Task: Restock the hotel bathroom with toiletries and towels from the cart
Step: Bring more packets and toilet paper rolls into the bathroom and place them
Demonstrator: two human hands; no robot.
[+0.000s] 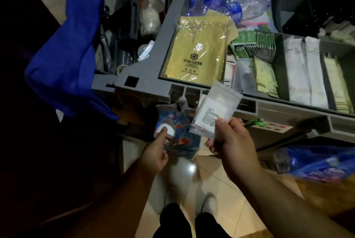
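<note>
Right hand [230,141] pinches stacked packets [215,111] by one corner; left hand [156,154] grips a white item [166,129]. Slick packets could slide apart and drop.

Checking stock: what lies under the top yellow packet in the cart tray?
Yellow packet: more yellow layers stick out past its top and right edges. Their number and the tray floor are covered.

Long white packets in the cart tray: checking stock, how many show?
2. The left packet and the right packet lie side by side in one compartment of the cart tray; more may be hidden beneath.
</note>
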